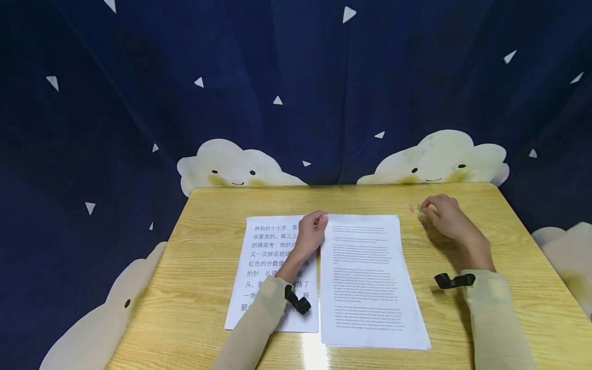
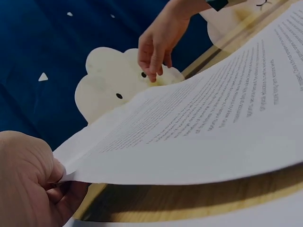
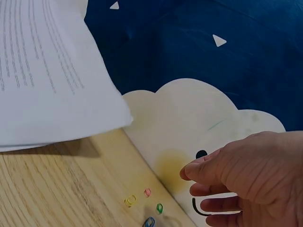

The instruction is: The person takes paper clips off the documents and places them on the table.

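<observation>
My left hand (image 1: pixel 312 230) pinches the top left corner of a stack of printed sheets (image 1: pixel 365 288). In the left wrist view, the thumb is on top and the held paper edge is raised off the table. My right hand (image 1: pixel 445 215) hovers by the paper clips at the back right, thumb and forefinger close together, and nothing shows between them. The right wrist view has a yellow clip (image 3: pixel 130 201), a pink clip (image 3: pixel 147 192), a green clip (image 3: pixel 159 208) and a blue clip (image 3: pixel 149 222) lying on the wood near that hand.
A second printed sheet (image 1: pixel 250 257) with large Chinese characters lies left of the stack, partly under my left forearm. The wooden table (image 1: pixel 185 288) ends at a dark blue curtain (image 1: pixel 296 92) with white clouds and triangles. Each wrist wears a black strap.
</observation>
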Demonstrator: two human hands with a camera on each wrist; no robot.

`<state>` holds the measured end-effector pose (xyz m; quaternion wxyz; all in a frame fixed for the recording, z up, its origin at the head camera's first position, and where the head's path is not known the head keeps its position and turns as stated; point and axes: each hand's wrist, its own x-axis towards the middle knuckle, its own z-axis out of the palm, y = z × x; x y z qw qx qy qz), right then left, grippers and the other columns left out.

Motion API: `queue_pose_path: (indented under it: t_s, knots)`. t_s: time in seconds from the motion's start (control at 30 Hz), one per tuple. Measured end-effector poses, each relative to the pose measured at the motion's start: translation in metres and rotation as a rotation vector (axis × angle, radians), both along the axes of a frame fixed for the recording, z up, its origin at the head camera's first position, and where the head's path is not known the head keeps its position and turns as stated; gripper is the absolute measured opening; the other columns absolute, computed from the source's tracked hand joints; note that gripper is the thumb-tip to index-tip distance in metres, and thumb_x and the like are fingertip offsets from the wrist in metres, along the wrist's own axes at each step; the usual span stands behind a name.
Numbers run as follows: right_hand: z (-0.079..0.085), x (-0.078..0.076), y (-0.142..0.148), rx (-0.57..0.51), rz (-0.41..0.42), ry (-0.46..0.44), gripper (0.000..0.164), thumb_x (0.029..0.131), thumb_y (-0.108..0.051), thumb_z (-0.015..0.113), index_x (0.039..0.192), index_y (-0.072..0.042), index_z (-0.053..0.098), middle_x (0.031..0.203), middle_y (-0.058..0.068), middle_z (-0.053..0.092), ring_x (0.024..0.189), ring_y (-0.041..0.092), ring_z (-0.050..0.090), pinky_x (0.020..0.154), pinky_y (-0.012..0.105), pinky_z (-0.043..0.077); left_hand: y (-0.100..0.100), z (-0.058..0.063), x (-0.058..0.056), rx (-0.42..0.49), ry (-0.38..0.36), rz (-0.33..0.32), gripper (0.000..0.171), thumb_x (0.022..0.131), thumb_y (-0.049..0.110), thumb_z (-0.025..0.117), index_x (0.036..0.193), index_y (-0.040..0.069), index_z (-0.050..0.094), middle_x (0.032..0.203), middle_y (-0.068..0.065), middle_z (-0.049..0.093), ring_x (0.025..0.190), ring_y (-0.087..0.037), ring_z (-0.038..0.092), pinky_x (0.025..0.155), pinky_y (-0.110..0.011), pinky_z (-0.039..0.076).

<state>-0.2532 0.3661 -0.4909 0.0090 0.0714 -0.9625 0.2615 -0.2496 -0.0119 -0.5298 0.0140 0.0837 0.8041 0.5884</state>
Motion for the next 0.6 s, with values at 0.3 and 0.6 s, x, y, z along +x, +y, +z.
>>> queue_pose_path:
  t_s: [0.3, 0.6]
  knots:
    - [0.013, 0.003, -0.009, -0.019, 0.040, 0.031, 0.020, 0.109, -0.012, 0.055, 0.110, 0.006, 0.064, 0.122, 0.032, 0.057, 0.120, 0.050, 0.045, 0.100, 0.066, 0.034, 0.001, -0.003, 0.000, -0.018, 0.012, 0.036, 0.026, 0.108, 0.019, 0.057, 0.121, 0.004, 0.074, 0.081, -0.005, 0.065, 0.066, -0.013, 0.056, 0.061, -0.023, 0.043]
    - [0.026, 0.007, -0.020, -0.023, 0.076, 0.089, 0.017, 0.107, -0.008, 0.058, 0.109, 0.008, 0.066, 0.119, 0.031, 0.060, 0.119, 0.049, 0.048, 0.101, 0.066, 0.035, 0.003, -0.006, -0.002, -0.010, 0.021, 0.054, 0.030, 0.108, 0.018, 0.059, 0.133, 0.004, 0.069, 0.081, -0.006, 0.066, 0.059, -0.010, 0.051, 0.053, -0.021, 0.039]
